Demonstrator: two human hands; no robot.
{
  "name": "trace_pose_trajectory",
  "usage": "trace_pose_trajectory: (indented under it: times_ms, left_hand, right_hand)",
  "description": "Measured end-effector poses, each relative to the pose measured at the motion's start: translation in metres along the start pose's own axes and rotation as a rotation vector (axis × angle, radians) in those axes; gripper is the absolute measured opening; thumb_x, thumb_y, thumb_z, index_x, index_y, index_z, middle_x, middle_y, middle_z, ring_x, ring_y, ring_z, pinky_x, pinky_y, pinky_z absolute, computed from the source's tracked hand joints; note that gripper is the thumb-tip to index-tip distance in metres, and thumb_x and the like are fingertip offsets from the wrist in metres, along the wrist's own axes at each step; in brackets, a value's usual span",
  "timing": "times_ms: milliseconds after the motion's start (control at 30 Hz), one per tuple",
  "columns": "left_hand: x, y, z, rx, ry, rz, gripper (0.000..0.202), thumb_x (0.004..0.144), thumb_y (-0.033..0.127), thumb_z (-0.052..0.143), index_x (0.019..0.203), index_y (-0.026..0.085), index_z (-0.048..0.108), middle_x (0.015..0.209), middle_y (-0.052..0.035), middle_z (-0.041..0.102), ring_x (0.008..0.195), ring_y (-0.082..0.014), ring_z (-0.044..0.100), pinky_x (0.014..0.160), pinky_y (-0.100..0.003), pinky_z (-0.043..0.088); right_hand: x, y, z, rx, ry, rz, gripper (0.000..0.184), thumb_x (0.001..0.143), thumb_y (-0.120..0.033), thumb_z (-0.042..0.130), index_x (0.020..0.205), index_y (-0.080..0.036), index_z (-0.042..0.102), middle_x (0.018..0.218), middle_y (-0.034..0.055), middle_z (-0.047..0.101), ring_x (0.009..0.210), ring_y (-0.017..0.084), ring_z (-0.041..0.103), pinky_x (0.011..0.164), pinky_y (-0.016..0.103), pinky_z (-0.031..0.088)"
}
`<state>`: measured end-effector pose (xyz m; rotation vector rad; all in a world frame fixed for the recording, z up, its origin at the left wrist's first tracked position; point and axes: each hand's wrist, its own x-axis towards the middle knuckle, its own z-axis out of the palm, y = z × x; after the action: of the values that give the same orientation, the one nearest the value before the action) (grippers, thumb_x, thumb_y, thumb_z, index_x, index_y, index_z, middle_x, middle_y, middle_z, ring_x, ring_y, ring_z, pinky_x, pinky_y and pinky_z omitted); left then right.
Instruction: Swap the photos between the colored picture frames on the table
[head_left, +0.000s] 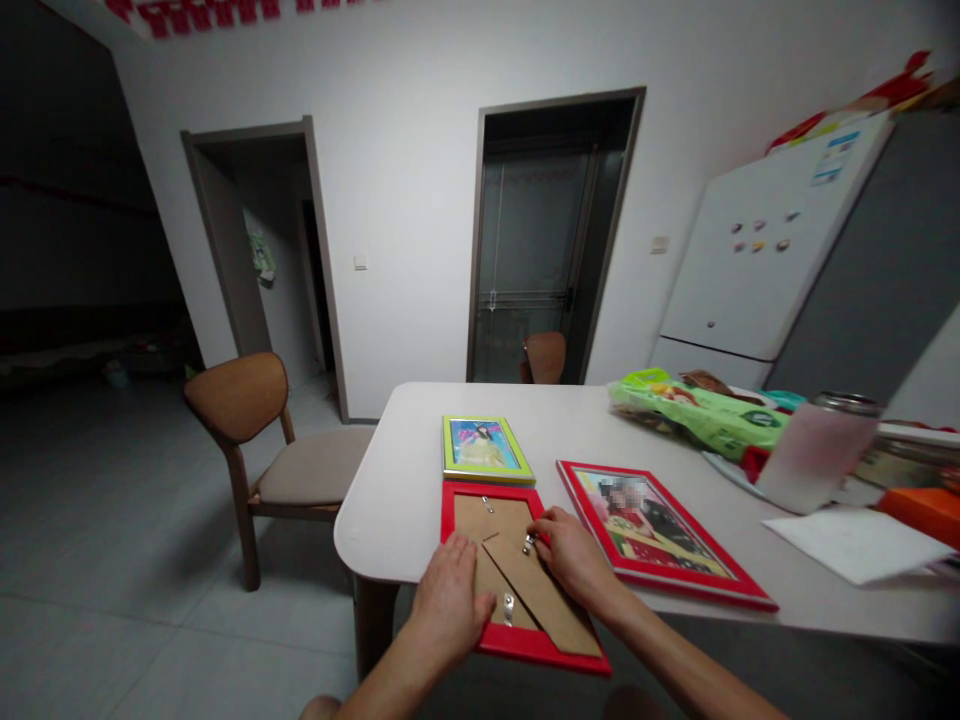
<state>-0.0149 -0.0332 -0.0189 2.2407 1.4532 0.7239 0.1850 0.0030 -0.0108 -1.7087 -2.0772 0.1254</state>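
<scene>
A red picture frame (541, 652) lies face down at the table's front edge and partly overhangs it. Its brown backing board (480, 515) has a fold-out stand (540, 600) and several small metal clips. My left hand (448, 602) rests on the frame's left border, fingers flat and thumb apart on the backing. At the right side, my right hand (568, 552) has its fingertips closed on a metal clip (528, 544). A smaller yellow-green picture frame (486, 447) lies face up just beyond, and another red picture frame (652, 530) lies face up on the right.
The white table (405, 430) also holds a green package (697, 412), a pinkish bottle (821, 450), white paper (855, 545) and an orange item (922, 512) at right. A wooden chair (240, 400) stands left; a white fridge (765, 240) is at the back right.
</scene>
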Motion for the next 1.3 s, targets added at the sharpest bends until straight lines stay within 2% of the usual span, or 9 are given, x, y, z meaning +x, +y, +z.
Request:
trace_pose_trajectory:
  times_ms: [133, 233, 367, 500, 633, 733, 967, 1167, 1300]
  left_hand:
    - [0.000, -0.008, 0.004, -0.058, 0.096, -0.042, 0.059, 0.064, 0.019, 0.049, 0.120, 0.004, 0.036, 0.128, -0.0149, 0.034, 0.120, -0.0220, 0.027, 0.100, -0.033, 0.021]
    - [0.002, -0.011, 0.004, -0.094, 0.161, -0.088, 0.059, 0.064, 0.014, 0.044, 0.121, 0.002, 0.033, 0.128, -0.0148, 0.034, 0.119, -0.0201, 0.028, 0.100, -0.031, 0.022]
    - [0.003, -0.011, 0.006, -0.127, 0.185, -0.105, 0.058, 0.063, 0.007, 0.039, 0.121, 0.003, 0.034, 0.127, -0.0130, 0.037, 0.118, -0.0176, 0.030, 0.100, -0.028, 0.022]
    - [0.003, -0.009, 0.006, -0.140, 0.168, -0.130, 0.061, 0.059, -0.001, 0.035, 0.120, 0.000, 0.034, 0.127, -0.0140, 0.036, 0.119, -0.0171, 0.029, 0.101, -0.027, 0.020]
    - [0.003, -0.008, 0.006, -0.162, 0.164, -0.131, 0.064, 0.056, -0.005, 0.034, 0.120, 0.000, 0.034, 0.128, -0.0143, 0.035, 0.119, -0.0173, 0.028, 0.102, -0.027, 0.019]
    - [0.003, -0.009, 0.005, -0.179, 0.159, -0.136, 0.064, 0.055, -0.005, 0.034, 0.120, -0.001, 0.034, 0.127, -0.0156, 0.035, 0.119, -0.0185, 0.029, 0.102, -0.028, 0.019]
    - [0.003, -0.010, 0.007, -0.195, 0.193, -0.130, 0.063, 0.056, -0.005, 0.035, 0.119, 0.000, 0.036, 0.126, -0.0159, 0.037, 0.118, -0.0191, 0.030, 0.101, -0.029, 0.021]
    - [0.003, -0.009, 0.007, -0.216, 0.193, -0.144, 0.062, 0.058, -0.005, 0.035, 0.120, 0.003, 0.035, 0.127, -0.0141, 0.036, 0.119, -0.0175, 0.029, 0.101, -0.029, 0.020]
    - [0.003, -0.009, 0.006, -0.214, 0.185, -0.148, 0.063, 0.057, -0.004, 0.034, 0.120, 0.001, 0.035, 0.127, -0.0154, 0.035, 0.119, -0.0185, 0.029, 0.101, -0.030, 0.020]
  right_hand:
    - [0.001, -0.008, 0.006, -0.036, 0.050, -0.044, 0.026, 0.071, -0.021, 0.043, 0.086, -0.018, 0.064, 0.091, 0.0085, 0.057, 0.086, 0.020, 0.049, 0.076, 0.029, 0.037]
    - [0.004, -0.030, 0.013, 0.052, 0.018, -0.120, 0.028, 0.075, -0.023, 0.040, 0.088, -0.017, 0.064, 0.097, 0.0091, 0.057, 0.091, 0.019, 0.048, 0.081, 0.029, 0.035]
    - [0.013, -0.064, 0.023, 0.153, -0.060, -0.194, 0.025, 0.075, -0.024, 0.042, 0.081, -0.018, 0.065, 0.087, 0.0068, 0.060, 0.084, 0.017, 0.051, 0.077, 0.026, 0.036]
    - [0.023, -0.077, 0.032, 0.163, -0.066, -0.179, 0.022, 0.074, -0.023, 0.044, 0.075, -0.017, 0.065, 0.079, 0.0062, 0.060, 0.077, 0.015, 0.052, 0.072, 0.025, 0.037]
    - [0.028, -0.076, 0.033, 0.169, -0.065, -0.172, 0.023, 0.074, -0.021, 0.043, 0.074, -0.014, 0.064, 0.077, 0.0084, 0.060, 0.077, 0.016, 0.052, 0.071, 0.026, 0.037]
    - [0.021, -0.068, 0.020, 0.196, -0.089, -0.206, 0.024, 0.074, -0.022, 0.043, 0.082, -0.015, 0.064, 0.082, 0.0079, 0.060, 0.079, 0.016, 0.052, 0.073, 0.027, 0.038]
    - [-0.020, -0.045, -0.024, 0.394, -0.459, -0.303, 0.029, 0.059, -0.015, 0.055, 0.085, -0.024, 0.065, 0.114, 0.0038, 0.045, 0.106, 0.019, 0.041, 0.092, 0.031, 0.030]
    - [-0.028, -0.053, -0.014, 0.418, -0.367, -0.261, 0.013, 0.062, -0.020, 0.056, 0.068, -0.022, 0.067, 0.109, 0.0047, 0.048, 0.104, 0.019, 0.042, 0.091, 0.032, 0.031]
    - [-0.013, -0.049, -0.005, 0.370, -0.271, -0.248, 0.019, 0.067, -0.026, 0.052, 0.080, -0.021, 0.065, 0.103, 0.0059, 0.053, 0.097, 0.018, 0.047, 0.085, 0.029, 0.035]
